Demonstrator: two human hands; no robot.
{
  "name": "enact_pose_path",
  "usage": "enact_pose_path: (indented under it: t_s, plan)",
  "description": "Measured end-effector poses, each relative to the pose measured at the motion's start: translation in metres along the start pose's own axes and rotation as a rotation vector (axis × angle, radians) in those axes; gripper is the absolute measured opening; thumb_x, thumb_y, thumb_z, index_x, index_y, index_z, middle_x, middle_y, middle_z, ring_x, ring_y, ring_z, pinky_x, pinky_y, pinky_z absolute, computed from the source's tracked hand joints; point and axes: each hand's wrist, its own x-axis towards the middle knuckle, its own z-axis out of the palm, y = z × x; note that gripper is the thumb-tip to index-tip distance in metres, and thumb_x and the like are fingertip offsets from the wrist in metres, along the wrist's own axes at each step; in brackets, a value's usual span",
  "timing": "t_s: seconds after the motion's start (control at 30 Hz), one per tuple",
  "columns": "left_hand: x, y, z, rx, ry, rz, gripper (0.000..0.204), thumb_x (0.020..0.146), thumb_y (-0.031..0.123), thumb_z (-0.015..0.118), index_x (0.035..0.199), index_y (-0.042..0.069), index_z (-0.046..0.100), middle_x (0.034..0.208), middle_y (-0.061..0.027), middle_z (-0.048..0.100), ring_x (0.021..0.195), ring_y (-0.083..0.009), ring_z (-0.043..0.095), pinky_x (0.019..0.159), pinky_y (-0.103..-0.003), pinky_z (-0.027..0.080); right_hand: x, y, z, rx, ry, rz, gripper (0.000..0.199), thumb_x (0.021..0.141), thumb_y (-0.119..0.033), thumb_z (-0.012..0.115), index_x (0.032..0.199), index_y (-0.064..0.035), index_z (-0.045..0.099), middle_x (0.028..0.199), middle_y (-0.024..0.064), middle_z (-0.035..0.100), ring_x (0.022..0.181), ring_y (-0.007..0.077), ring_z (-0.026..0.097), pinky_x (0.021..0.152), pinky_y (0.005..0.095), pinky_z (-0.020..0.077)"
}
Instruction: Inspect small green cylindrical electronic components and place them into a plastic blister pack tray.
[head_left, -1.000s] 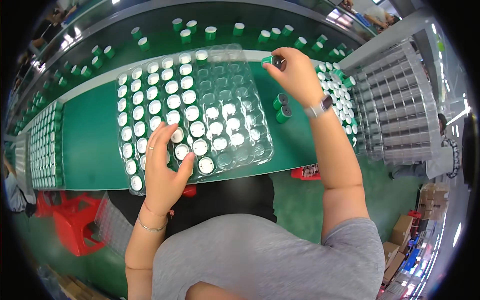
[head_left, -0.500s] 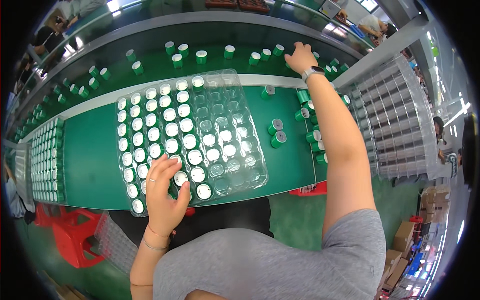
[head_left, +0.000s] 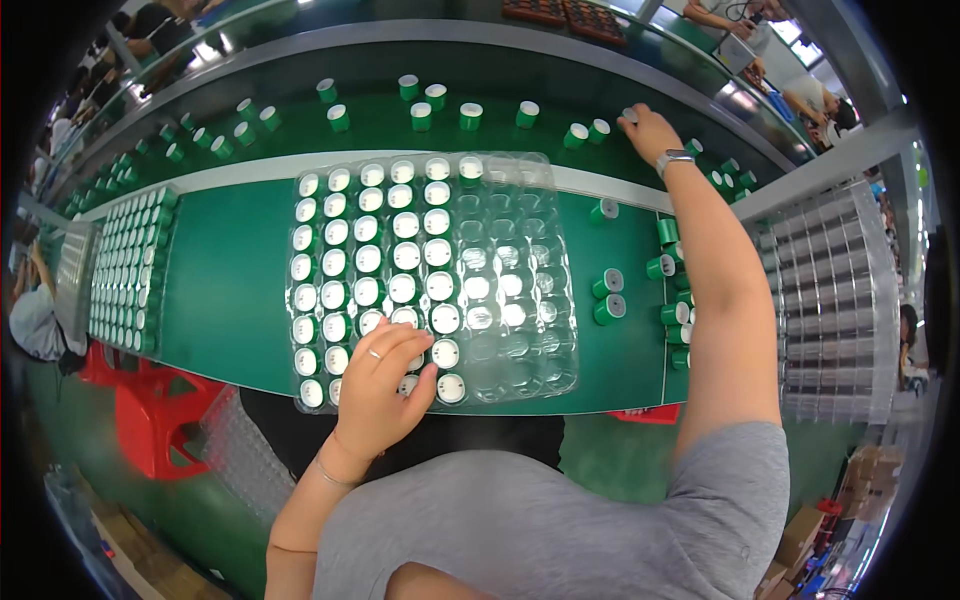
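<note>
A clear plastic tray (head_left: 515,350) lies on the green table, its left and middle columns filled with green cylinders with white tops (head_left: 403,289). Its right-hand columns hold no cylinders, except for one at the far row. My left hand (head_left: 380,385) rests over the tray's near rows, fingers bent and thumb apart, covering a few cylinders. Beyond the table, my right arm reaches far right over the conveyor belt. There my right hand (head_left: 652,135) pinches a green cylinder with a grey top (head_left: 630,115) at its fingertips.
More green cylinders (head_left: 470,116) stand spread along the dark green belt (head_left: 375,115). A few grey-topped ones (head_left: 608,309) stand right of the tray, with a cluster (head_left: 676,314) at the table's right end. Stacked clear trays (head_left: 830,300) rise beyond. A filled tray (head_left: 130,265) sits far left.
The view has swung, so the tray and table appear further right. My right hand has closed on a cylinder at the belt. My left hand stays over the near rows.
</note>
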Motion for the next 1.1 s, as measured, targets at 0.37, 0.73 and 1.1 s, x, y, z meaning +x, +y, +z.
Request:
enact_pose_path:
  t_s: [0.37, 0.73, 1.1]
  plan:
    - [-0.002, -0.003, -0.007, -0.041, -0.041, 0.041, 0.043, 0.074, 0.011, 0.08, 0.113, 0.004, 0.063, 0.107, -0.0109, 0.067, 0.095, -0.0277, 0.065, 0.097, -0.046, 0.049, -0.17, -0.212, -0.102, 1.626, -0.482, 0.014, 0.032, 0.102, -0.033, 0.052, 0.106, -0.0031, 0.06, 0.089, 0.0048, 0.064, 0.072, 0.0132, 0.062, 0.066, 0.0262, 0.0486]
    - [-0.002, -0.005, -0.01, -0.733, 0.098, -0.26, 0.058, 0.08, -0.006, 0.073, 0.133, -0.002, 0.05, 0.119, -0.0123, 0.057, 0.106, -0.0204, 0.063, 0.082, -0.029, 0.059, -0.239, -0.302, -0.104, 1.656, -0.754, -0.164, 0.027, 0.099, -0.017, 0.058, 0.121, -0.0016, 0.053, 0.107, 0.004, 0.061, 0.087, 0.0097, 0.06, 0.077, 0.0259, 0.0503]
    - [-0.002, -0.01, -0.001, -0.733, 0.158, -0.299, 0.042, 0.079, -0.007, 0.072, 0.119, -0.005, 0.06, 0.109, -0.0092, 0.059, 0.097, -0.0164, 0.066, 0.083, -0.028, 0.057, -0.22, -0.253, -0.089, 1.538, -0.486, -0.113, 0.011, 0.091, -0.012, 0.067, 0.086, -0.0037, 0.062, 0.091, 0.003, 0.064, 0.086, 0.01, 0.058, 0.08, 0.0245, 0.0451]
